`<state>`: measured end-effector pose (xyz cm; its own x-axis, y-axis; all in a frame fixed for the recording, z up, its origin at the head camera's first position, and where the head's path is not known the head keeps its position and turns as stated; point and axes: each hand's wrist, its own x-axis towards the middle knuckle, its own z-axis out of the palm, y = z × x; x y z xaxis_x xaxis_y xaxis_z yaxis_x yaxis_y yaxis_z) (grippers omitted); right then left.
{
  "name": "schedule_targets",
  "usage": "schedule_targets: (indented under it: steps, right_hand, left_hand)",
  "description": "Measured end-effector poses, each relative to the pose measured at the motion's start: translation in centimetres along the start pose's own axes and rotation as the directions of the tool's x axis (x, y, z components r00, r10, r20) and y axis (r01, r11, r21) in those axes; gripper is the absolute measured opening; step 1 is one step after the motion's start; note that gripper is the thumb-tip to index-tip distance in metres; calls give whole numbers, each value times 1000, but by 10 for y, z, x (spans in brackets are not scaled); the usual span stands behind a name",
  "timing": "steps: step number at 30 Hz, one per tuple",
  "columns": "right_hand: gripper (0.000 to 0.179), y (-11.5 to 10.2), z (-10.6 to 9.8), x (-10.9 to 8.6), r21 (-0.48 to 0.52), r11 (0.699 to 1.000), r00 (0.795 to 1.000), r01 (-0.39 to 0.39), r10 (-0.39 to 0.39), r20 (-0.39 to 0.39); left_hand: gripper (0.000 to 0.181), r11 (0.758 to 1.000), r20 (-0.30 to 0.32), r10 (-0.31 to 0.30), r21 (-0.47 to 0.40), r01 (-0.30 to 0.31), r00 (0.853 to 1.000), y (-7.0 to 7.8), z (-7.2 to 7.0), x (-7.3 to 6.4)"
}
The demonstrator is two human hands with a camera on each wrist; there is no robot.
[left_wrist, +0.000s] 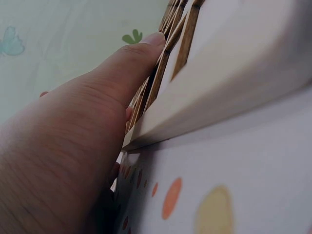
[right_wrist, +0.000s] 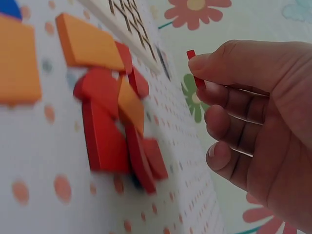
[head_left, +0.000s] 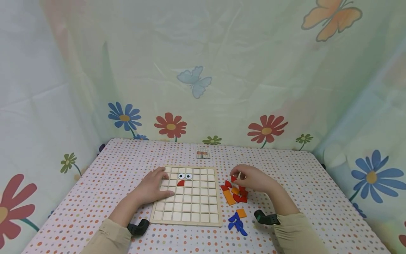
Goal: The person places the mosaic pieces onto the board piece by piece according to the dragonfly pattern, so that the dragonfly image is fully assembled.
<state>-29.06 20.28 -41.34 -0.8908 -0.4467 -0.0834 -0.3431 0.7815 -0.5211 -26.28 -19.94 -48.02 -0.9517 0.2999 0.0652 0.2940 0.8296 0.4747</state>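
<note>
A wooden grid board [head_left: 191, 217] lies on the table, with two eye pieces [head_left: 185, 176] and a red quarter-circle piece [head_left: 180, 183] in its upper left cells. My left hand [head_left: 151, 187] rests across the board's left edge, thumb and fingers spread; in the left wrist view the thumb [left_wrist: 117, 73] lies straight over the grid. Right of the board, my right hand [head_left: 253, 178] pinches a small red piece [right_wrist: 196, 69] between thumb and index finger, raised off the table. Seen edge-on there, its full outline is hidden. Below that hand lies a pile of red pieces [right_wrist: 105, 139].
Among the red pieces are an orange rectangle [head_left: 229, 197] and a smaller orange piece [head_left: 235, 190]. Nearer me lie an orange square [head_left: 241, 213] and several blue pieces [head_left: 237, 223]. A small printed pattern card [head_left: 203, 153] is at the table's back.
</note>
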Motion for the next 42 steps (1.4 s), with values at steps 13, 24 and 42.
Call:
schedule_targets:
  steps: [13, 24, 42]
  right_hand:
    - [24, -44, 26, 32, 57, 992, 992, 111, -114, 60]
    - [21, -76, 51, 57, 45, 986, 984, 159, -162, 77]
    - [18, -102, 81, 71, 43, 980, 980, 193, -195, 47]
  left_hand:
    - [60, 1000, 0, -9, 12, 9, 1000, -1, 1, 1]
    - [62, 1000, 7, -19, 7, 19, 1000, -1, 1, 1]
    - [60, 1000, 9, -15, 5, 15, 1000, 3, -2, 1]
